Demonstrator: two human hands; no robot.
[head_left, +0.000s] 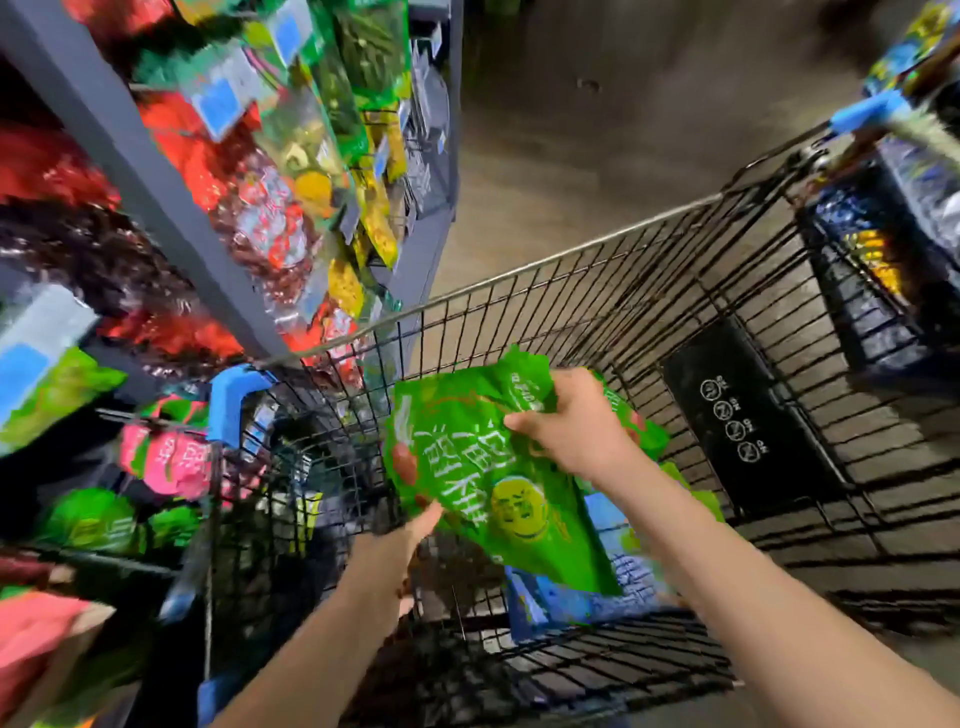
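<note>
A green snack bag (483, 478) with white lettering hangs over the inside of a black wire shopping cart (571, 270). My right hand (571, 426) grips the bag's upper edge, fingers curled round it. My left hand (410, 535) holds the bag's lower left corner from below; its fingers are hidden behind the bag. A blue package (576, 597) lies on the cart floor under the green bag, and a further green bag edge (701, 499) shows behind my right forearm.
Grey store shelves (156, 171) on the left are packed with red, green and yellow snack bags. The cart has blue corner bumpers (234, 400). A second shelf unit (893, 249) stands at the right. Bare floor (597, 130) lies ahead of the cart.
</note>
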